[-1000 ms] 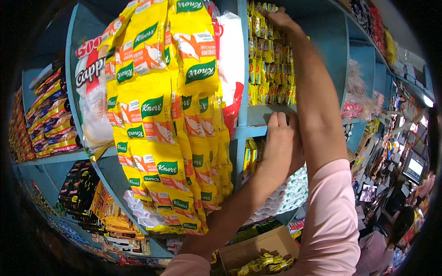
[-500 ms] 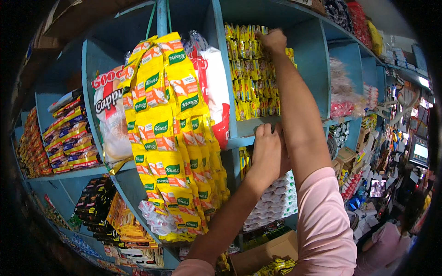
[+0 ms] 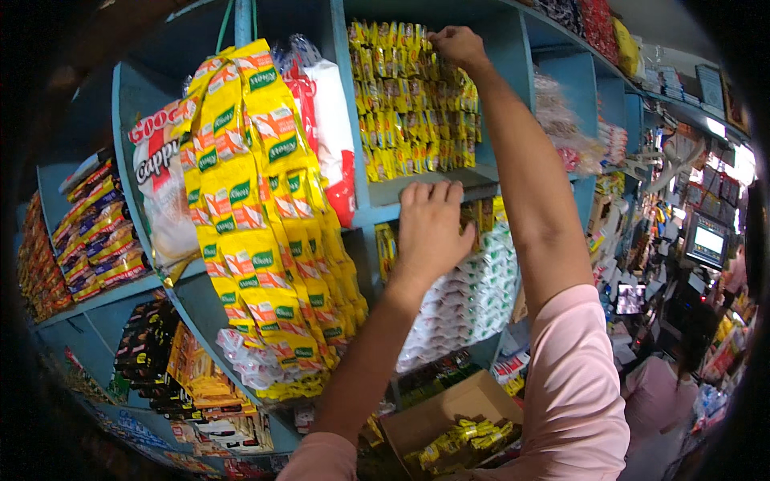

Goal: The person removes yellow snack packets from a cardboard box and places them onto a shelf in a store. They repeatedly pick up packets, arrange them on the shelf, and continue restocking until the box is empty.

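Note:
Rows of small yellow sachets [image 3: 413, 112] hang in joined strips inside a blue shelf compartment. At their top right edge my right hand [image 3: 461, 48] is raised, its fingertips closed on the upper end of a strip; the exact pinch is partly hidden by the hand. Lower down, my left hand [image 3: 433, 228] lies against the front edge of the shelf board [image 3: 389, 212], fingers over it and thumb spread, holding nothing. Just below that hand hang strips of white and green packets [image 3: 465, 284].
Long yellow sachet strips [image 3: 265, 256] hang from a green cord at left, before large white-and-red bags [image 3: 329, 120]. An open cardboard box [image 3: 437, 401] with yellow sachets [image 3: 465, 441] stands below. At lower right is another person in pink [image 3: 662, 393].
The view has shifted, so the shelves sit further left and more of the box shows. My left thumb has spread away from the fingers. My right hand stays at the strip's top.

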Motion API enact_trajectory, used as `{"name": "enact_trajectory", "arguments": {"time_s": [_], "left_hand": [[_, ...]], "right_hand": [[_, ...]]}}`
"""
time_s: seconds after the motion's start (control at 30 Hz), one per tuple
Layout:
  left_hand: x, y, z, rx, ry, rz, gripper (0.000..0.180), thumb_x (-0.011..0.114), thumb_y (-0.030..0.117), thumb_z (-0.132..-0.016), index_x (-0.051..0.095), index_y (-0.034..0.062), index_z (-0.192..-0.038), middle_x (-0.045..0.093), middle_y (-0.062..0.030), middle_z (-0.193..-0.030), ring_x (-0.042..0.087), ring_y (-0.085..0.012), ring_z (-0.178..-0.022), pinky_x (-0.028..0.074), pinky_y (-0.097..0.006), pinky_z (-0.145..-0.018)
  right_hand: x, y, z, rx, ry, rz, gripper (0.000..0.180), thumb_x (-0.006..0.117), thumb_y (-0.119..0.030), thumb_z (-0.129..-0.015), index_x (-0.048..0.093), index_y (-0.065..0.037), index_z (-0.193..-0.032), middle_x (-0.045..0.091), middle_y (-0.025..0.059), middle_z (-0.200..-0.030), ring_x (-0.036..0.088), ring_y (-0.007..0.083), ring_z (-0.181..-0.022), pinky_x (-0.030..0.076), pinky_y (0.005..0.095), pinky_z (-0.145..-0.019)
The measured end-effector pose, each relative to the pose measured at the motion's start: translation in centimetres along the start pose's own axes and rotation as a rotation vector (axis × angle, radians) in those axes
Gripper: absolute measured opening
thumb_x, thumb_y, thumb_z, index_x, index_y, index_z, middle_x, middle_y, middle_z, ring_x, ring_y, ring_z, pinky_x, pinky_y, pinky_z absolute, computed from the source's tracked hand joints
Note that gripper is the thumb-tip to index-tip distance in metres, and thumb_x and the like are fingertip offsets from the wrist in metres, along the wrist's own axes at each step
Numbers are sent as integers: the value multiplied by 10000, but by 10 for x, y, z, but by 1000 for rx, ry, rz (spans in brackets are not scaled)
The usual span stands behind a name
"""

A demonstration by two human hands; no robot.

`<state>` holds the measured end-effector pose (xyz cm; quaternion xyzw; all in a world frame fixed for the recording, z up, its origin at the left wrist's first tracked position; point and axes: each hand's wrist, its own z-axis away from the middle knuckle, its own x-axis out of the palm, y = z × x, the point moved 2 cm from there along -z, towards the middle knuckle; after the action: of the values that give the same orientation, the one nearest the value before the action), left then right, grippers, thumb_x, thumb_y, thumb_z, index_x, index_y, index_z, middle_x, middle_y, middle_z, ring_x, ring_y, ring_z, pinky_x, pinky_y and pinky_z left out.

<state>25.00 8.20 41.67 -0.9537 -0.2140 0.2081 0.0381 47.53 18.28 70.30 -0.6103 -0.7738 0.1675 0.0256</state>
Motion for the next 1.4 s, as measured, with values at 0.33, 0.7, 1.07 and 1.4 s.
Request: {"name": "enact_trajectory", "arguments": {"time_s": [0.33, 0.7, 1.07, 1.4], "left_hand": [[-6, 8, 4, 149, -203, -155, 589, 761, 314, -755, 678, 0, -1247, 614, -229, -1299, 522, -391, -1234, 342, -496, -1115], [-7, 4, 12, 81, -172, -62, 592, 811, 369, -742, 715, 72, -1245, 532, -241, -1409, 468, -430, -1296, 321, -534, -1150], [-9, 10, 9, 120, -157, -59, 487, 817, 292, -714, 733, 27, -1114, 564, -223, -1271, 480, -416, -1272, 338, -504, -1143], [-5, -2, 16, 140, -63, 19, 566, 811, 303, -718, 694, 68, -1219, 548, -234, -1364, 503, -419, -1240, 346, -546, -1123]], "right_hand": [[73, -29, 50, -11, -303, 180, 639, 773, -541, -885, 649, -47, -1272, 678, 242, -1277, 646, 388, -1224, 522, 494, -1027], [33, -64, 135, -781, 81, 265, 751, 678, -534, -909, 506, -27, -1435, 433, 291, -1509, 415, 459, -1415, 357, 618, -1140], [95, -57, 129, -982, 21, 372, 921, 487, -674, -961, 275, -93, -1643, 163, 194, -1732, 141, 347, -1607, 115, 620, -1272], [33, 22, 143, -909, 5, 354, 1039, 638, -714, -830, 316, -147, -1639, 172, 273, -1699, 131, 466, -1579, 87, 703, -1232]]}}
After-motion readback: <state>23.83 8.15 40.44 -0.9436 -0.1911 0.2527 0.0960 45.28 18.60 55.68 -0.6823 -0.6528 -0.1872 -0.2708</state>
